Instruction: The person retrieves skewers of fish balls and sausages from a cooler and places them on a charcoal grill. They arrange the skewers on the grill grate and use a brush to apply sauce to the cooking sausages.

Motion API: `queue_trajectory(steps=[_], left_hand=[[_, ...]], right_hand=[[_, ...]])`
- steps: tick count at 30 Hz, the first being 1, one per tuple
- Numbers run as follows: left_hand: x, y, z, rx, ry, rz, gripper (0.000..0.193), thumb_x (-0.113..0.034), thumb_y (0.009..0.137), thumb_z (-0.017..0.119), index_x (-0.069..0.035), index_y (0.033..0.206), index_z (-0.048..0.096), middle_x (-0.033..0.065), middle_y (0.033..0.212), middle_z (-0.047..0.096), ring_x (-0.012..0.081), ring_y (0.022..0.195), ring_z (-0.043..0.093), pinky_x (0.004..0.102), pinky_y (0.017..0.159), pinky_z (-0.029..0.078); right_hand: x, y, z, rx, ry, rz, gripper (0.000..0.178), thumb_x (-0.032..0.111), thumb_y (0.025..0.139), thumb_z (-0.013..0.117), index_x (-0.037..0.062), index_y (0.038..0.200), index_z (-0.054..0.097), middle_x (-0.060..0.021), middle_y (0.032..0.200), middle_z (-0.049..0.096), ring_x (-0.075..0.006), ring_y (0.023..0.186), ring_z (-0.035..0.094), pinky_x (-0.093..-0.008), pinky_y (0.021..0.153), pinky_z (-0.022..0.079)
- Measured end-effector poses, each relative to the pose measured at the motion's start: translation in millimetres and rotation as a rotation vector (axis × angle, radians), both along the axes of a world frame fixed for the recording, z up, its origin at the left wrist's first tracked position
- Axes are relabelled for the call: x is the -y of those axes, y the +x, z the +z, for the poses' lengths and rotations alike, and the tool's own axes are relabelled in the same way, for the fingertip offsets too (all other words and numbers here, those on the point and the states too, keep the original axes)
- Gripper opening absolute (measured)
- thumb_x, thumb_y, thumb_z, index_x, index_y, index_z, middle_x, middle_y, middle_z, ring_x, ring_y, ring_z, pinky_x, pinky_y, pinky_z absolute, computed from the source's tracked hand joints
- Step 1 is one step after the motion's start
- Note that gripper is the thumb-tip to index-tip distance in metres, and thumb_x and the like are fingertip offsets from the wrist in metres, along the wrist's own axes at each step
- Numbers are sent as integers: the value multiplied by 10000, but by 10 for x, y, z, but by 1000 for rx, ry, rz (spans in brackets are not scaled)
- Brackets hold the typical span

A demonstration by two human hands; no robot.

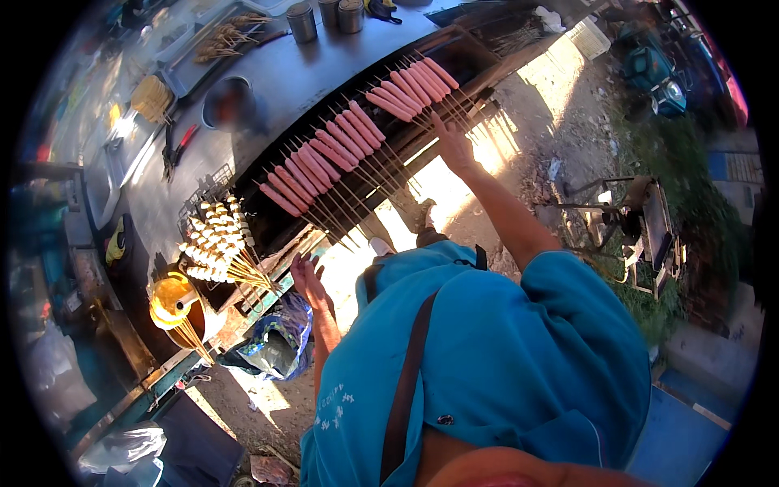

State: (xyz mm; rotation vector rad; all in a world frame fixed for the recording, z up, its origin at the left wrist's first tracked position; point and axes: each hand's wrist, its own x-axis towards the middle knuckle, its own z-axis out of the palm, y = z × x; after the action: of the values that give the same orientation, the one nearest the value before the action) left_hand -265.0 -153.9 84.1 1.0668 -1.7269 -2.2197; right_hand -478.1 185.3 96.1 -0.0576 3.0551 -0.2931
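Two groups of pink sausages on skewers lie side by side across a long, dark grill, their sticks pointing toward me. At the right group of sausage skewers, my right hand is closed at the stick ends, apparently pinching one; the fingertips are small in view. My left hand hangs in front of the grill's left part, fingers apart and holding nothing. Beside it, skewers of white and brown pieces rest on a wire rack, sticks toward that hand.
A yellow-orange container with sticks stands at the left. Behind the grill, a metal counter bears red-handled tongs, a round pot and metal canisters. A bag sits below my left hand; a metal stand is at right.
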Motion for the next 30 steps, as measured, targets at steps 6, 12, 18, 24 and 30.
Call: queue_trajectory(steps=[6, 12, 18, 24, 30], left_hand=[[126, 241, -235, 6, 34, 78, 361, -142, 863, 473, -53, 1201, 384, 88, 1111, 511, 187, 942, 538, 294, 729, 442], [58, 342, -158, 49, 63, 77, 362, -138, 866, 473, -59, 1205, 376, 81, 1108, 517, 186, 944, 551, 289, 727, 441], [-40, 192, -50, 78, 6, 86, 357, -131, 866, 461, -60, 1205, 373, 82, 1108, 516, 186, 943, 541, 309, 762, 428], [-22, 246, -127, 63, 43, 114, 355, -111, 861, 450, -56, 1204, 373, 87, 1108, 514, 193, 941, 538, 310, 769, 432], [-83, 186, -34, -9, -13, 80, 321, -109, 872, 432, -50, 1185, 388, 91, 1115, 512, 189, 944, 537, 304, 756, 453]], right_hand=[[-113, 32, 109, 327, -1055, 12, 516, 41, 845, 419, 139, 1330, 274, -67, 803, 541, -122, 513, 463, -231, 442, 382], [-35, 93, -16, 1042, -1775, -289, 442, 105, 905, 403, 163, 1323, 272, -9, 752, 489, -1, 454, 305, -116, 370, 251], [-35, 25, -108, 1023, -1632, -183, 417, 207, 911, 412, 115, 1302, 299, -34, 794, 533, -41, 541, 439, -157, 431, 361], [18, 53, 208, 135, -670, -10, 548, 375, 834, 530, 26, 1237, 400, -138, 931, 585, -224, 824, 566, -320, 723, 450], [-593, -104, 142, -360, 170, 8, 733, 330, 702, 638, 79, 1299, 294, -180, 1139, 464, -344, 947, 519, -386, 760, 453]])
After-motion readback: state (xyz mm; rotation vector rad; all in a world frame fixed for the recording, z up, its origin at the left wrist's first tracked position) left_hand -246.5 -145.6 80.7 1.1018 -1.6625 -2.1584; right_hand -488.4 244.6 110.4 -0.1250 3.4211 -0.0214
